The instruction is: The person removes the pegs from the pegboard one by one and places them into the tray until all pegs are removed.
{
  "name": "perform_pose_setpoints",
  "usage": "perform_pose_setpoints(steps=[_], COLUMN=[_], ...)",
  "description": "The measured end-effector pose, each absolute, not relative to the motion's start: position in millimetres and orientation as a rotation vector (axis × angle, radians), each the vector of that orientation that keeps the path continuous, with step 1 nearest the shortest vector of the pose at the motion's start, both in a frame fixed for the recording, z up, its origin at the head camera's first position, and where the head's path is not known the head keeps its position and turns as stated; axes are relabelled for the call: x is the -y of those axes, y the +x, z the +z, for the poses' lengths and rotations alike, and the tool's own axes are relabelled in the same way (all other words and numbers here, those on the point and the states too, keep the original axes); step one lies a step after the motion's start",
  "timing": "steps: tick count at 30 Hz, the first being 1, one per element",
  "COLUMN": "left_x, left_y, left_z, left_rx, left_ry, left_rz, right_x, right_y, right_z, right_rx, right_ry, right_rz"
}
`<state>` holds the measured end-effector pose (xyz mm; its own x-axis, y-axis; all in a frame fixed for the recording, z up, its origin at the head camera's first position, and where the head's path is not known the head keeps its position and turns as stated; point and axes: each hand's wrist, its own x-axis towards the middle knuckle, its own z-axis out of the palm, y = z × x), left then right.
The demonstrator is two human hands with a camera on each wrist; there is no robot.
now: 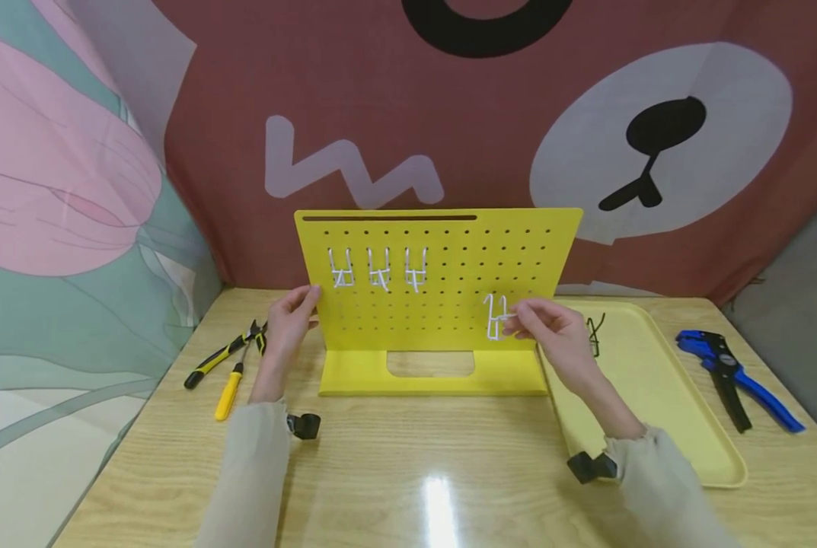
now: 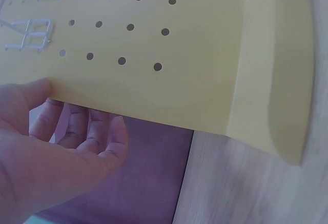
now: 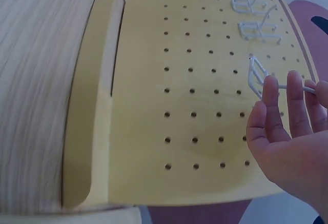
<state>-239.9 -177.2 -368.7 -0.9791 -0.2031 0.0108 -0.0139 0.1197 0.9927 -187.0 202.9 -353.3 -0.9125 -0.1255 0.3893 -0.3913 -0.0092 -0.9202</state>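
Note:
A yellow pegboard (image 1: 408, 339) stands upright on its own base. Three white wire hooks (image 1: 416, 272) hang in a row on its upper left part. At the board's left edge, my left hand (image 1: 288, 323) grips it with the thumb (image 2: 38, 92) in front and the fingers behind. My right hand (image 1: 564, 336) pinches another white wire hook (image 1: 495, 338) by its projecting prong, in front of the board's lower right part. In the right wrist view this hook's frame (image 3: 251, 75) faces the holes; whether it touches the board I cannot tell.
Right of the board lies a pale yellow tray (image 1: 706, 449) with a dark wire hook (image 1: 594, 339) in it. Blue-and-black wire strippers (image 1: 722, 365) lie beyond the tray. On the left are yellow-and-black pliers (image 1: 215, 365) and a yellow-handled screwdriver (image 1: 228, 396). A printed cloth hangs behind.

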Motion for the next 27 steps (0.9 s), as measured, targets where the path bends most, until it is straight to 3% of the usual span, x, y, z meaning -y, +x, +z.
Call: perform_pose_setpoints(steps=[16, 27], left_x=[178, 177], left_y=[-240, -242], left_z=[-368, -371], left_rx=[2.239, 2.241], left_ry=[0.229, 0.226], left_rz=[-1.986, -1.963], right_x=[-281, -334], right_y=[-166, -174], right_z=[-386, -360], right_rx=[2.207, 2.119], right_ry=[0.349, 0.313], right_rz=[1.874, 1.870])
